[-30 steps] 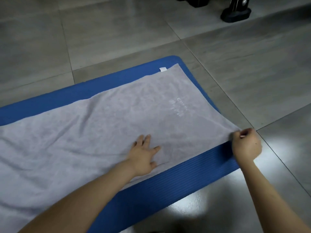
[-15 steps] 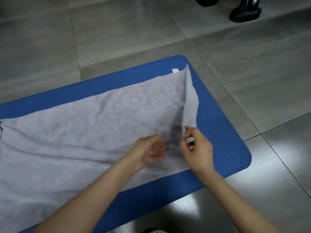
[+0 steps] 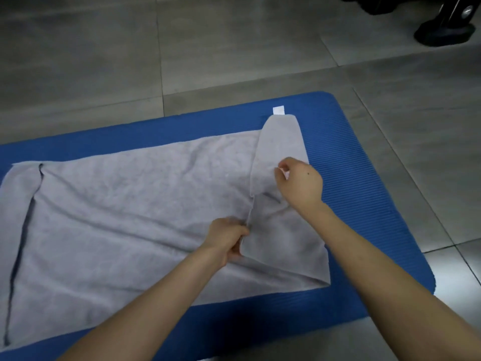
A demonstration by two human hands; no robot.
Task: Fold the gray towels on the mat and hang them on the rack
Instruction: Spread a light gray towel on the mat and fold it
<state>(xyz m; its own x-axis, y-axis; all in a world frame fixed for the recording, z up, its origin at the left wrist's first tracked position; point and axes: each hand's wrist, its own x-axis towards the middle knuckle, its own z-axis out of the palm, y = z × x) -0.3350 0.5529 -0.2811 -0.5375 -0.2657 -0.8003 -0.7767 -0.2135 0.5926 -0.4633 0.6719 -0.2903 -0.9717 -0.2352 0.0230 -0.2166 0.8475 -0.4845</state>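
A gray towel (image 3: 125, 217) lies spread across a blue mat (image 3: 364, 178) on the floor. Its right end is folded back over itself into a flap that runs from the white label (image 3: 278, 110) at the far edge to the near right corner. My left hand (image 3: 229, 238) grips the flap's near corner, fingers curled round the cloth. My right hand (image 3: 299, 182) pinches the flap's edge farther back, lifted slightly off the towel. The towel's left end also lies folded over in a narrow strip.
Gray floor tiles (image 3: 234, 48) surround the mat. A black stand base (image 3: 445, 32) sits at the top right corner of the view, well beyond the mat. No rack is visible.
My right hand carried the towel's right corner leftward over the towel, then moved farther back along the flap. My left hand went from lying flat on the towel to gripping the folded edge.
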